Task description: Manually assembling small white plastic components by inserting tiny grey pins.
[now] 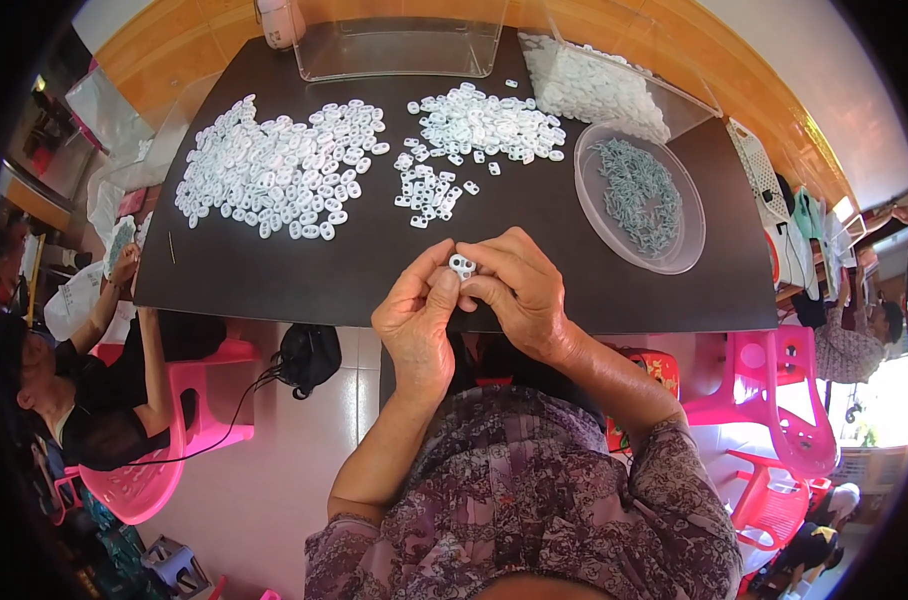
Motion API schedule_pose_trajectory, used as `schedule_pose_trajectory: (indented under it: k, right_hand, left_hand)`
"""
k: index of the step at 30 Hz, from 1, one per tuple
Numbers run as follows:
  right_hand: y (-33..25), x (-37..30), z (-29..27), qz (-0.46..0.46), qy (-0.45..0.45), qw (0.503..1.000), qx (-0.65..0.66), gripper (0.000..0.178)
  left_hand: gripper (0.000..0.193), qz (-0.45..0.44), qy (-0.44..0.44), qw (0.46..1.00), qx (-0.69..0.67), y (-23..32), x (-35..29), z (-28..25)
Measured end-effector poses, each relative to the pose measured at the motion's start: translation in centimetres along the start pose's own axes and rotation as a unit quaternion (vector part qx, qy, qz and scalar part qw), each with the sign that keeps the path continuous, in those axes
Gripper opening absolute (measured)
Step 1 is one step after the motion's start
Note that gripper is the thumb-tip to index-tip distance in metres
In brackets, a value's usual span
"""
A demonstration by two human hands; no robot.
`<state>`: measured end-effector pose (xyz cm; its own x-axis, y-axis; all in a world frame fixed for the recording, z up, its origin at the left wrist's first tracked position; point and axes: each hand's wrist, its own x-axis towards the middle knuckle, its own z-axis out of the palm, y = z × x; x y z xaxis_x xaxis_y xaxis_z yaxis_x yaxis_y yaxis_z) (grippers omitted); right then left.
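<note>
Near the table's front edge, a small white plastic piece with dark holes (462,266) is pinched between the fingertips of both my hands. My left hand (416,322) grips it from the left with thumb and fingers. From the other side, the thumb and fingers of my right hand (526,292) close on it. Whether it is one piece or two pressed together, I cannot tell. Just beyond lies a small cluster of flat white two-hole pieces (431,193). A larger heap of white pieces (489,124) is behind it, and a broad pile of white oval pieces (274,170) spreads to the left.
At the right, a round clear tub (664,264) holds many small grey-green parts (638,190). Clear bins (399,72) stand along the back, one with white pieces (599,95). A thin stick (171,248) lies at the left. Another person (94,400) sits there; pink chairs (774,385) flank me.
</note>
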<state>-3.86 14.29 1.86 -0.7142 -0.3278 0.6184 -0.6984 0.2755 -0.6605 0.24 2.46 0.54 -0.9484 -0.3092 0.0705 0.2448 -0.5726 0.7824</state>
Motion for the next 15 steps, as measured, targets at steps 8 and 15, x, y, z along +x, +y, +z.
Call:
schedule_pose_trajectory:
  k: [8,15]
  right_hand:
    - [0.26,-0.48,0.09,-0.050,0.028,0.998,-0.018,0.029]
    - [-0.33,-0.22,-0.09,-0.007,0.021,0.999,-0.028,0.032]
  left_hand:
    - [0.020,0.040,-0.011,0.999,0.026,-0.58,-0.42,0.30]
    - [0.019,0.040,0.000,0.999,0.018,-0.21,-0.20,0.62]
